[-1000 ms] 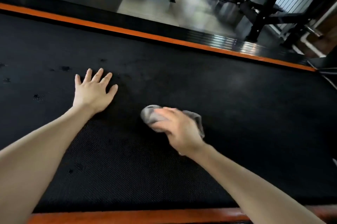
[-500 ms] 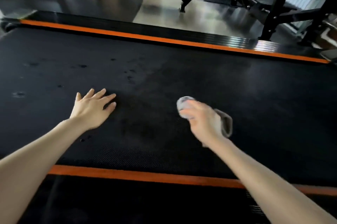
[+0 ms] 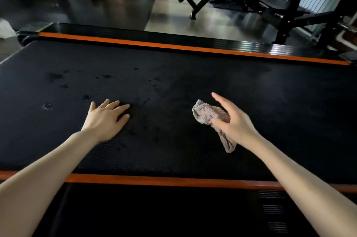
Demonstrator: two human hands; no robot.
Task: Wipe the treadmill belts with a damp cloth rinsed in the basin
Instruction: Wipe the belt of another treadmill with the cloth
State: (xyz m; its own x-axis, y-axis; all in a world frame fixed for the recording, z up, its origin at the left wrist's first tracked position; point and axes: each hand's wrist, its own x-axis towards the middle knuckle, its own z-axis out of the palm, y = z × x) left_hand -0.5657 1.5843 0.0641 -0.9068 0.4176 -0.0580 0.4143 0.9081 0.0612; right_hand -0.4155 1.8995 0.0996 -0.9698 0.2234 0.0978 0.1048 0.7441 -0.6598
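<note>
Left hand (image 3: 105, 119) flat, fingers spread, on black textured treadmill belt (image 3: 193, 86); right hand (image 3: 231, 121) grips crumpled grey terry cloth (image 3: 207, 114) above belt; hands apart.

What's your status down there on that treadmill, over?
Left hand flat on belt, fingers straight. Right hand grips grey cloth, tail dangling. Dark spots dot belt beyond left hand; basin not in view.
</note>
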